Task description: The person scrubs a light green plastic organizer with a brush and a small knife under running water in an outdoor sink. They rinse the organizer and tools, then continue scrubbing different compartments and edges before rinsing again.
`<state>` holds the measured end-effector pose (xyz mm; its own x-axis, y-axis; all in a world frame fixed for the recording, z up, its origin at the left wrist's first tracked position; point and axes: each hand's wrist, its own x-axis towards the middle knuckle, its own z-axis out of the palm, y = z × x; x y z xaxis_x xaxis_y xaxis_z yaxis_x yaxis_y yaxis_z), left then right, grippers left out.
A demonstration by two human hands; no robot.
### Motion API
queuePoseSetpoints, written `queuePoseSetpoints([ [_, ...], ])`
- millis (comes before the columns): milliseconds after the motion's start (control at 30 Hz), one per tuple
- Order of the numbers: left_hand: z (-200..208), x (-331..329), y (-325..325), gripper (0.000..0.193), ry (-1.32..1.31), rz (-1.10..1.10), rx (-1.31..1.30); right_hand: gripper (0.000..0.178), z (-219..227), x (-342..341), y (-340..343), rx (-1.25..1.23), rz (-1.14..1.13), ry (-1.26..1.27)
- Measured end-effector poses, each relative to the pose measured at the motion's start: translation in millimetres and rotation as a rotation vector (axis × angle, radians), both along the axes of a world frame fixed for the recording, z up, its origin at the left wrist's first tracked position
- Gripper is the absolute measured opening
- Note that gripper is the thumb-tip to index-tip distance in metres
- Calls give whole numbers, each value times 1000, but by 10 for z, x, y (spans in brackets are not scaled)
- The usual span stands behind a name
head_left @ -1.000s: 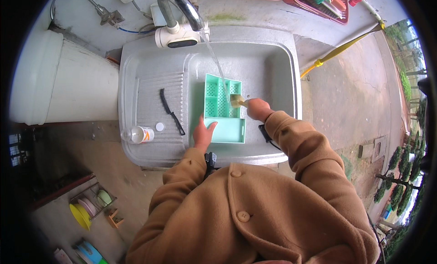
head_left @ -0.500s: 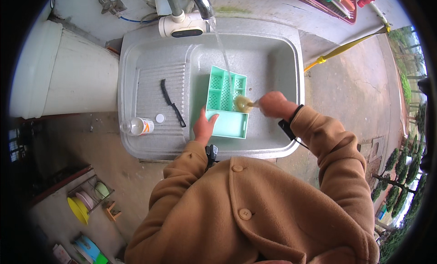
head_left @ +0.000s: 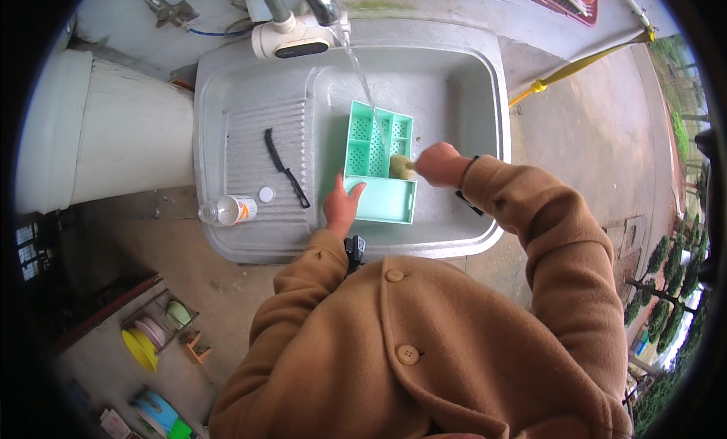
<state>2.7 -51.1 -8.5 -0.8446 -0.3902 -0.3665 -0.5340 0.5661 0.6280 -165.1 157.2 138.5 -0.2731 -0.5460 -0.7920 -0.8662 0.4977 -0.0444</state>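
Observation:
A mint-green compartment box (head_left: 382,200) lies in the sink basin, with holes in the floors of its several divided sections and one wide plain section nearest me. My left hand (head_left: 342,207) grips the box's left side, thumb over the rim. My right hand (head_left: 439,164) is closed around the handle of a scrub brush (head_left: 401,167), most of the handle hidden by the fist. The brush's pale yellowish, rounded head is inside the box, against the right-hand compartment just beyond the plain section. A stream of water (head_left: 363,79) runs from the faucet (head_left: 318,4) into the middle compartments.
On the ribbed drainboard (head_left: 246,144) at left lie a black narrow-handled brush (head_left: 284,166), a white cap (head_left: 266,194) and a clear bottle (head_left: 229,210) on its side. A white tub (head_left: 136,121) stands left of the sink; a yellow-handled pole (head_left: 575,68) leans at right.
My right hand has shifted left, bringing the fist closer to the box, and the brush head has moved slightly within the compartment. My left hand keeps its grip on the box.

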Motion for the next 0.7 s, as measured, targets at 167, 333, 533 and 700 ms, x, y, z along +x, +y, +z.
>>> queuePoseSetpoints([
  [167,5,3,18,63,123,24,84,31,-177,225,-73,-166,-315,-30],
  [333,16,-15,-19,62,90,3,83,42,-393,330,486,-357,-556,-68],
  [533,34,-22,-44,63,49,-2,103,36,-80,259,894,-350,-703,37],
  [700,24,-36,-66,64,106,-27,75,27,-37,383,1046,-656,-787,18],
])
